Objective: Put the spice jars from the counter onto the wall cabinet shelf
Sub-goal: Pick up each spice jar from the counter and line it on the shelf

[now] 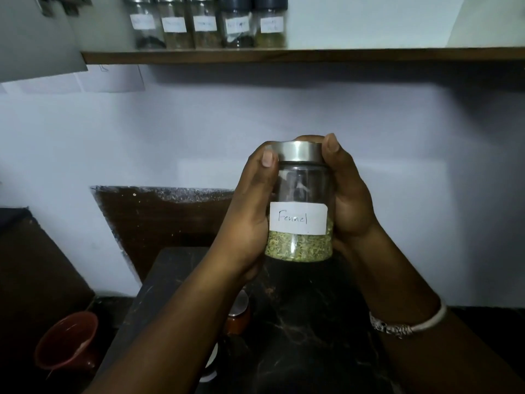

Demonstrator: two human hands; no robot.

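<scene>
A glass jar labelled "Fennel" (300,217), with a steel lid and green seeds in its lower third, is held upright in mid-air above the dark counter (306,322). My left hand (252,220) grips its left side and my right hand (349,200) grips its right side, thumbs up by the lid. Several labelled spice jars (207,24) stand in a row on the wooden wall shelf (284,56) at the top. Another jar with a steel lid and reddish contents (238,314) stands on the counter, partly hidden behind my left forearm.
A reddish-brown cup (68,339) sits at the lower left. A grey cabinet door (37,38) hangs open at the top left. The shelf to the right of the jar row is bare. A white object (211,362) shows under my left arm.
</scene>
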